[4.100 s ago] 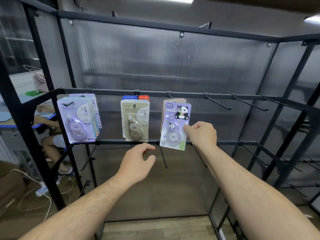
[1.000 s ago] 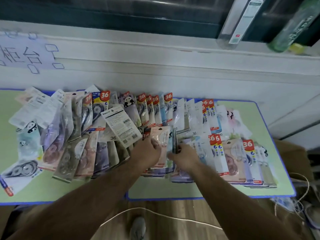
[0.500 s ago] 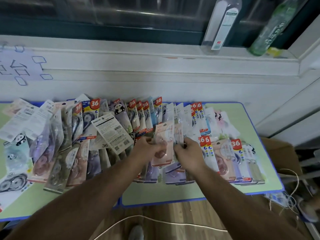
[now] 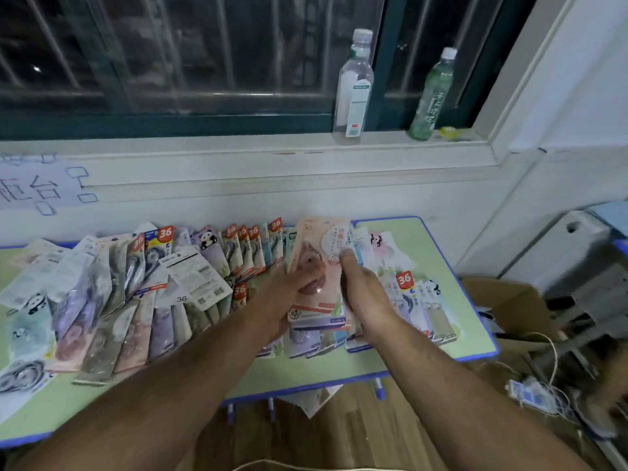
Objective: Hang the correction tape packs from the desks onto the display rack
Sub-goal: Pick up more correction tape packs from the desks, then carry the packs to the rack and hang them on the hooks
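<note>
Since half a sec ago: pink pack (image 4: 319, 253) has come up off the other packs (image 4: 136, 294) and stands taller between my hands, both still on it.
Pink pack, where: held in the air over the middle of the desk (image 4: 431, 246), above the spread; can't tell if its bottom end touches anything under it.
Pink pack, axis: long side runs away from me and is tipped up. The end with the "36" points toward the window, the printed bottom strip toward my wrists, and the front faces me.
Left hand (image 4: 289, 297): fingers curled on the lower left edge, gripping it.
Right hand (image 4: 365, 290): pinching the right edge, thumb up near the middle of the card.
Other packs: fanned out and overlapping across the green top, long sides mostly front to back.
Sill (image 4: 238, 144): clear bottle (image 4: 353, 90) and green bottle (image 4: 433, 96), both upright and standing apart.
Wall: paper sign (image 4: 37, 185) with handwritten characters, off to my left.
</note>
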Demonstrator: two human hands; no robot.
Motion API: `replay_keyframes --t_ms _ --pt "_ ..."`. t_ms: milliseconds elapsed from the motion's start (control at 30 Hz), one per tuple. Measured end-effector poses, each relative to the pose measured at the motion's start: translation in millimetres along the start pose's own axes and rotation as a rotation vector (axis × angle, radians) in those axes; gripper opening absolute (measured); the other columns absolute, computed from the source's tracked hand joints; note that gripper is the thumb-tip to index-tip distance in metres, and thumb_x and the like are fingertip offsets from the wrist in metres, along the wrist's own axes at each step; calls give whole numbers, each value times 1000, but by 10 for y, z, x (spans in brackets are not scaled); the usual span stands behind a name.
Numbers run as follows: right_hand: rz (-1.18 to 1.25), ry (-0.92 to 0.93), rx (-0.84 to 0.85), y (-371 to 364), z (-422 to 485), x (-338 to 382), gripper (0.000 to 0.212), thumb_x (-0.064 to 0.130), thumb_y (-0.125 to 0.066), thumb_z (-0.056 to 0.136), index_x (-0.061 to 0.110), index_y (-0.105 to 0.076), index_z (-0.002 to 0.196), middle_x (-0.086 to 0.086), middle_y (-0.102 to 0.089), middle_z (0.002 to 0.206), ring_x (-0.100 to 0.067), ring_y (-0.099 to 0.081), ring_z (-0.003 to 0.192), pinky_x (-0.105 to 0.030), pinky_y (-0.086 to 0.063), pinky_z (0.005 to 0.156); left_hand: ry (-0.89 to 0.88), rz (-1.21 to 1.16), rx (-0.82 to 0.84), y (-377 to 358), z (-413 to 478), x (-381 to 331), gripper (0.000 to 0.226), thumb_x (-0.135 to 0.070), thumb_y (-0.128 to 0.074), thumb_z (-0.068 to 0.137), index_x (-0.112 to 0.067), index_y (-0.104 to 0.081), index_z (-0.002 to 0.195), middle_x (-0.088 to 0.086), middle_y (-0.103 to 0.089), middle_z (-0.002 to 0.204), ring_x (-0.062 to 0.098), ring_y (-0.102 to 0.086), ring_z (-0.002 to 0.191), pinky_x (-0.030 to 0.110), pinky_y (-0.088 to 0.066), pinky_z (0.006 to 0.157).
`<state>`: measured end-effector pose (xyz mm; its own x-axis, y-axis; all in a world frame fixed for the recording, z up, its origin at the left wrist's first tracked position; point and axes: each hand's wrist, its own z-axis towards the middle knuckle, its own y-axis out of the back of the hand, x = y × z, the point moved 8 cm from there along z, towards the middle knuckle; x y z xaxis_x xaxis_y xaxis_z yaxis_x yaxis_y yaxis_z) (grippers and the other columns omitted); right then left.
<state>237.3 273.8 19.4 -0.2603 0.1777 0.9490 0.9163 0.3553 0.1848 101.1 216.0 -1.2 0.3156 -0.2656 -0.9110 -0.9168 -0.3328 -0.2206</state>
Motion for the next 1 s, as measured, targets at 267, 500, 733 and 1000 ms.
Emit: replay_keyframes --t_ms 267,500,733,1000 --pt "95 182 -211 823 -670 -34 33 49 -75 73 22 -55 72 -3 -54 67 -25 -52 64 -41 -43 63 -174 252 -38 -730 -461 -76 48 -40 -86 74 -21 -68 113 3 -78 101 19 -77 91 42 -62 88" --pt "103 167 -410 1533 -1582 -189 37 24 -75 91 1 -58 69 -9 -57 64 -17 -52 61 -33 -46 59 -228 242 334 -1608 -967 121 45 -34 -79 87 -31 -59 127 -2 -75 118 14 -73 105 42 -58 96" --pt "177 -24 -714 1666 -2844 -713 35 32 -72 81 24 -55 51 -2 -60 60 -21 -55 63 -51 -53 64 -70 197 647 -2017 -1672 665 47 -43 -72 73 -47 -64 119 -2 -75 116 25 -74 105 55 -57 96" --pt "294 -136 -1109 1799 -4716 -1202 32 11 -65 97 12 -52 68 -8 -59 65 -17 -55 56 -25 -46 53 48 235 1122 -2706 -3134 1346 50 -2 -56 99 -35 -54 137 -1 -74 123 24 -72 110 41 -60 90"
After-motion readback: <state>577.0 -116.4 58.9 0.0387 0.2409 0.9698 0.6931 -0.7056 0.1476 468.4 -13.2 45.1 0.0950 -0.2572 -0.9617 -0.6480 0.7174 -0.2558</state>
